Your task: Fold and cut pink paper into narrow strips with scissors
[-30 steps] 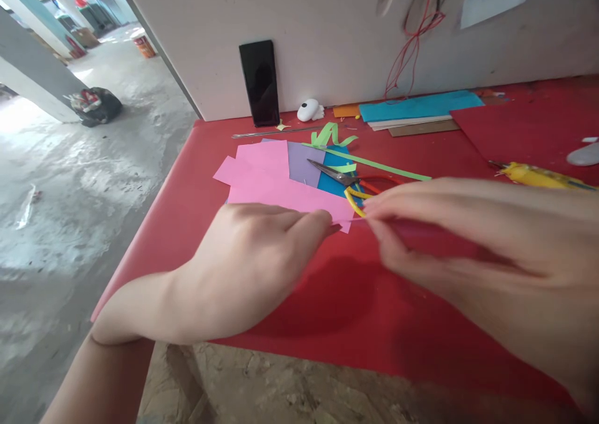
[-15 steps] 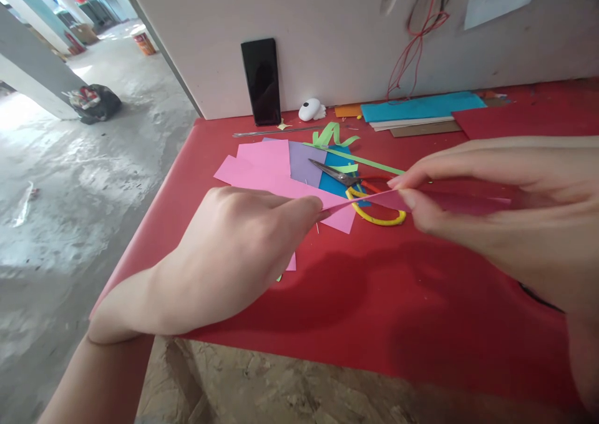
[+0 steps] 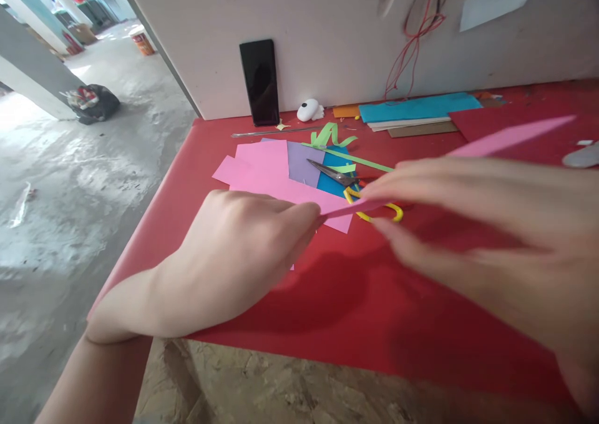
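A long strip of pink paper [image 3: 344,210] stretches from my left hand [image 3: 243,255], whose thumb and fingers are closed on its end. My right hand [image 3: 472,230], blurred, is at the strip with thumb and forefinger apart; the strip runs past its fingertips, and its far end rises behind the hand. Below the strip lie scissors [image 3: 339,175] with yellow and red handles, partly covered by the right fingers. Beneath them are sheets of pink paper [image 3: 262,165], purple paper [image 3: 306,160] and blue paper [image 3: 330,187]. Light green paper strips [image 3: 330,137] curl behind the scissors.
On the red tabletop [image 3: 327,305], a black phone [image 3: 259,83] leans against the wall beside a small white object [image 3: 309,110]. Blue folded sheets [image 3: 421,107] lie at the back right. Red cord [image 3: 414,43] hangs on the wall. The table's left edge drops to concrete floor.
My right hand has slid left along the strip toward my left hand, its thumb and forefinger parting. The strip's far end has swung up. My left hand keeps its place.
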Demonstrator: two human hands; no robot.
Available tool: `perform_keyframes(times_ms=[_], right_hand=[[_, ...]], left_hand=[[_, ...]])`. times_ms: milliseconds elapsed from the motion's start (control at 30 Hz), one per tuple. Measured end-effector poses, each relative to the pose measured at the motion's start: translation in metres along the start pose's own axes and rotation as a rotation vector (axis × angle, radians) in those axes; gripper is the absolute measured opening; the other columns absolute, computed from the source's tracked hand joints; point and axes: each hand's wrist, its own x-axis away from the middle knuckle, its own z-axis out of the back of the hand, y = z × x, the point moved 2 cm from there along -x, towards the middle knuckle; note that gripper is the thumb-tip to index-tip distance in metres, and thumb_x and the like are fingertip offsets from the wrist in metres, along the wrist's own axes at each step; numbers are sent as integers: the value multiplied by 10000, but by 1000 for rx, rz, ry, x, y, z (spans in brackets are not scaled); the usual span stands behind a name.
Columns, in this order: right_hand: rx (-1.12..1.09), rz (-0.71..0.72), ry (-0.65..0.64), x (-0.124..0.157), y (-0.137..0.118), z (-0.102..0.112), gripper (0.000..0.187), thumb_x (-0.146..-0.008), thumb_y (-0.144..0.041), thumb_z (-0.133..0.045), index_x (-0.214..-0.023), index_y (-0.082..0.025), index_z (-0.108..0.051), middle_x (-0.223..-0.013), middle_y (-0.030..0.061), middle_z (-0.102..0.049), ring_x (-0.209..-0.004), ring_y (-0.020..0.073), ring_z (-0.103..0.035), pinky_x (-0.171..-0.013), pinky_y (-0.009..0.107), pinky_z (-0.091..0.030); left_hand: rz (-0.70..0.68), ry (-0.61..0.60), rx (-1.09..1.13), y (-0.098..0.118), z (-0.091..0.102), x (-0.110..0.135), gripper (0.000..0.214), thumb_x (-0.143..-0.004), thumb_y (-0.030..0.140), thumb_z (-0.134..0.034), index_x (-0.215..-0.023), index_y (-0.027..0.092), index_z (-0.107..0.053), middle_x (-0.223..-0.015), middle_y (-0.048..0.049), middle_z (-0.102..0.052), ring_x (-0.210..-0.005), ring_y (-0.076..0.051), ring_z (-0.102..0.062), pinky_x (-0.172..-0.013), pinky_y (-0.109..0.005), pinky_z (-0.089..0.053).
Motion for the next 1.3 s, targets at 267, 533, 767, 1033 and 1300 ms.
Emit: perform_keyframes(times_ms=[267,533,767,1033,1300], right_hand=[[75,83,-111,3,-32,-6,290,-901,-120,-487,-740,-262,-682,-774,-47,-739,-695,131,-683,-636,243,-505],[153,7,-35,-1,-2,2,150,-859,-264,-545,-722,-263,-605,-611,-30,-632,-530,147,-542,-514,307,-366],[77,-200,-84,-3,12,7,145,-832,-348,-588,-748,-262,-668,-693,-4,-667,-623,190,-592,-603,344,-401],[-142,-390,-180,-11,16,2,81,-715,-250,-671,-642,-284,-674,-663,-29,-681,-656,184,-653,-600,312,-504],[-336,-478,-651,-13,25,-25,137,-688,-234,-621,-597,-273,-715,-591,-29,-689,-544,167,-619,-445,261,-423]], left_hand=[[-119,4,-7,15,-7,-2,332,-903,78,-433,-616,146,-583,-452,44,-431,-401,-77,-329,-418,-244,-254],[-14,-37,49,1,5,-2,364,-962,193,-439,-653,158,-628,-478,27,-466,-426,-63,-375,-452,-224,-247],[-16,-15,122,-3,11,-1,367,-975,262,-500,-670,137,-663,-474,45,-437,-418,-46,-350,-468,-235,-251],[67,-182,153,-16,6,-6,440,-992,326,-445,-636,176,-654,-475,40,-487,-428,-62,-349,-474,-248,-226],[146,-570,227,-39,-24,-17,314,-963,407,-478,-895,230,-728,-854,6,-746,-704,-127,-635,-593,-221,-364]])
